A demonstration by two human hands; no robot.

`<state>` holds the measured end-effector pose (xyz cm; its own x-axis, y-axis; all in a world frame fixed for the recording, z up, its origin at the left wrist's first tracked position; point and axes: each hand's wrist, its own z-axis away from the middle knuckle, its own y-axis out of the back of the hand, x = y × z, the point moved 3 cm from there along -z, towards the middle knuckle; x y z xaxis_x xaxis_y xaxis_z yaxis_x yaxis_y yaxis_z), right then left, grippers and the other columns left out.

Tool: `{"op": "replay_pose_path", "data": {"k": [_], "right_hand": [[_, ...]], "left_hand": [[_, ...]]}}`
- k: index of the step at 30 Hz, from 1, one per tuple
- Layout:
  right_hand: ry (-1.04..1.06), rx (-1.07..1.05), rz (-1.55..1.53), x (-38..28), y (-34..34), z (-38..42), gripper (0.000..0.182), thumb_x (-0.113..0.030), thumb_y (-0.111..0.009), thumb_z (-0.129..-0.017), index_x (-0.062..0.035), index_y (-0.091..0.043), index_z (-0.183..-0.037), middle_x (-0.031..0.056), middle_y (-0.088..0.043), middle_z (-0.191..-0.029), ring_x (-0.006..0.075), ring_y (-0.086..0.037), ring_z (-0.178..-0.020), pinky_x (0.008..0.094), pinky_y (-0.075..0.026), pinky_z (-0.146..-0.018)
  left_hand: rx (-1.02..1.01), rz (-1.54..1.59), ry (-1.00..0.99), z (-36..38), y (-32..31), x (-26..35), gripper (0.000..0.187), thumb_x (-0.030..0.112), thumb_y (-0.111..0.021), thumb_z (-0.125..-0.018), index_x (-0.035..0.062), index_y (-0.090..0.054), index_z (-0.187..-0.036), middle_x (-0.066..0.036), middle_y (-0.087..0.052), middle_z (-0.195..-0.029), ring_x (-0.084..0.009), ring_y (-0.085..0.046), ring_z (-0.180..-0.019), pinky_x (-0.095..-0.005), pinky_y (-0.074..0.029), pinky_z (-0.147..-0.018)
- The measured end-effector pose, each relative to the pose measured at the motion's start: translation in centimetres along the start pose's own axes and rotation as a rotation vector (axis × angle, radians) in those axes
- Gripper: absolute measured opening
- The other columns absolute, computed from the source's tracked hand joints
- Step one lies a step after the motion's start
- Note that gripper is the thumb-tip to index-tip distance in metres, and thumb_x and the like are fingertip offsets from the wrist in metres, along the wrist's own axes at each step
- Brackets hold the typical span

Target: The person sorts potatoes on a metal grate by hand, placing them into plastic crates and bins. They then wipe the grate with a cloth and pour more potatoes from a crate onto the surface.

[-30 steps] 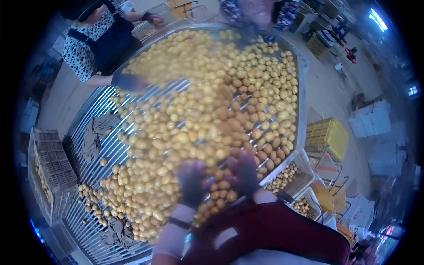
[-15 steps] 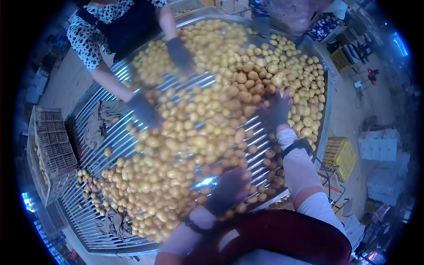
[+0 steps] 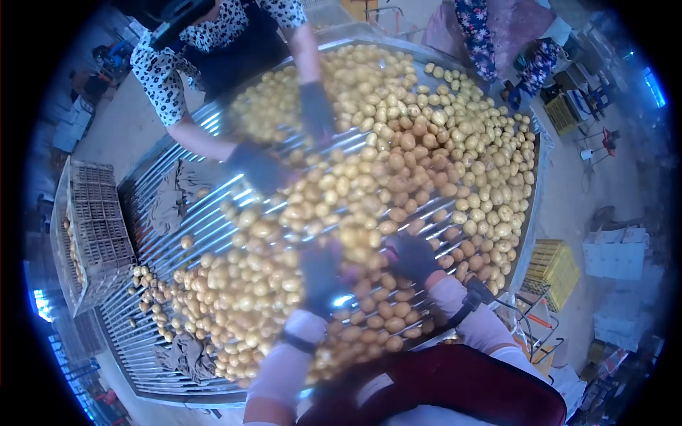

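Many potatoes (image 3: 273,287) lie spread over a slatted metal roller table (image 3: 153,358). My left hand (image 3: 321,273), in a dark glove with purple fingertips, is among the potatoes at the near middle; motion smears its fingers. To its right, my right hand (image 3: 412,257), gloved alike, rests over the rollers with its fingers stretched toward the left, touching potatoes. I see no potato held in it. Browner potatoes (image 3: 419,160) sit just beyond my right hand, and paler ones (image 3: 490,206) line the right side.
Across the table, a co-worker's gloved hands (image 3: 259,167) are among the potatoes. Another person in a floral sleeve (image 3: 476,35) stands at the far right. Grey cloths (image 3: 186,356) lie on the rollers. A plastic crate (image 3: 99,213) stands at the left, a yellow crate (image 3: 550,273) at the right.
My right hand has drawn back toward me and left from the brown potatoes. My left hand has moved left and forward. The co-worker's hands have shifted, and potatoes between us have moved.
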<state>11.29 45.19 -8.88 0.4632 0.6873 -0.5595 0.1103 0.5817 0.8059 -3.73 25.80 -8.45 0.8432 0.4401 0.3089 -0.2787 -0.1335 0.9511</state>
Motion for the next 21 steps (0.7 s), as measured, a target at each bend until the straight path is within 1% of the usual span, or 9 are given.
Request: {"op": "replay_pose_path", "data": {"k": [3,5,7,9,11,12,15,19,21], "right_hand": [[-0.036,-0.053,0.040,0.1,0.4,0.1,0.033,-0.034,-0.058,-0.094,-0.0040,-0.059,-0.108,0.0218,-0.064,-0.107,0.0400,-0.064,-0.097,0.0497,-0.049,-0.082],[0.043,-0.012,0.052,0.1,0.0,0.5,0.030,-0.032,-0.057,-0.094,-0.0034,-0.059,-0.106,0.0211,-0.063,-0.105,0.0393,-0.063,-0.097,0.0491,-0.048,-0.083],[0.122,0.032,0.061,0.2,-0.4,0.5,0.028,-0.029,-0.057,-0.094,-0.0028,-0.060,-0.103,0.0203,-0.063,-0.103,0.0387,-0.062,-0.096,0.0484,-0.047,-0.083],[0.186,0.069,0.062,0.5,-0.3,0.6,0.025,-0.027,-0.060,-0.092,-0.0027,-0.059,-0.099,0.0192,-0.061,-0.099,0.0380,-0.060,-0.094,0.0471,-0.047,-0.082],[0.161,0.200,-0.101,0.5,0.4,0.0,0.021,-0.022,-0.065,-0.087,-0.0033,-0.060,-0.095,0.0164,-0.059,-0.094,0.0369,-0.057,-0.088,0.0456,-0.046,-0.077],[0.153,0.337,-0.092,0.0,1.2,-0.5,0.021,-0.020,-0.067,-0.084,-0.0038,-0.061,-0.097,0.0159,-0.059,-0.095,0.0367,-0.057,-0.088,0.0462,-0.046,-0.077],[0.199,0.692,-0.140,-3.7,3.5,-2.4,0.026,-0.016,-0.071,-0.078,-0.0055,-0.062,-0.101,0.0134,-0.061,-0.096,0.0347,-0.059,-0.091,0.0484,-0.046,-0.076],[0.364,0.332,0.101,-2.7,1.2,-7.2,0.020,-0.011,-0.060,-0.086,-0.0130,-0.070,-0.103,0.0091,-0.064,-0.093,0.0335,-0.062,-0.081,0.0491,-0.046,-0.067],[0.177,0.308,0.236,1.3,0.9,-10.3,0.019,-0.013,-0.061,-0.088,-0.0119,-0.069,-0.105,0.0116,-0.063,-0.096,0.0336,-0.061,-0.087,0.0485,-0.048,-0.071]], "left_hand": [[-0.329,0.150,-0.079,-0.7,5.6,5.9,0.059,0.045,-0.067,-0.087,0.0154,-0.058,-0.138,-0.014,-0.055,-0.137,-0.0399,-0.046,-0.133,-0.0574,-0.031,-0.112],[-0.028,0.228,-0.267,3.9,1.9,5.9,0.052,0.042,-0.066,-0.088,0.0160,-0.062,-0.133,-0.015,-0.058,-0.131,-0.0391,-0.049,-0.129,-0.0524,-0.038,-0.108],[-0.233,0.906,0.086,3.9,-0.6,4.7,0.047,0.036,-0.067,-0.089,0.0137,-0.062,-0.131,-0.016,-0.058,-0.128,-0.0393,-0.051,-0.128,-0.0491,-0.043,-0.104],[-0.138,0.913,0.087,2.6,0.9,3.6,0.045,0.030,-0.067,-0.090,0.0106,-0.061,-0.130,-0.017,-0.059,-0.126,-0.0396,-0.052,-0.126,-0.0477,-0.046,-0.101],[0.227,0.227,-0.264,-1.2,4.6,1.3,0.044,0.024,-0.066,-0.091,0.0066,-0.059,-0.131,-0.019,-0.059,-0.125,-0.0401,-0.053,-0.125,-0.0482,-0.048,-0.099],[0.340,0.629,-0.045,-2.5,5.3,0.3,0.044,0.020,-0.066,-0.091,0.0040,-0.058,-0.132,-0.020,-0.058,-0.125,-0.0410,-0.053,-0.125,-0.0500,-0.046,-0.102],[0.416,0.011,-0.080,-6.7,6.3,-5.1,0.052,0.016,-0.067,-0.091,0.0069,-0.051,-0.139,-0.013,-0.056,-0.130,-0.0348,-0.054,-0.120,-0.0462,-0.046,-0.101],[0.125,-0.185,0.090,-7.6,2.1,-8.1,0.052,0.027,-0.059,-0.095,0.0083,-0.051,-0.143,-0.018,-0.058,-0.129,-0.0395,-0.053,-0.121,-0.0553,-0.038,-0.103],[0.174,-0.070,0.079,-6.4,0.9,-7.8,0.053,0.027,-0.061,-0.094,0.0087,-0.052,-0.142,-0.018,-0.060,-0.123,-0.0386,-0.056,-0.114,-0.0527,-0.043,-0.097]]}}
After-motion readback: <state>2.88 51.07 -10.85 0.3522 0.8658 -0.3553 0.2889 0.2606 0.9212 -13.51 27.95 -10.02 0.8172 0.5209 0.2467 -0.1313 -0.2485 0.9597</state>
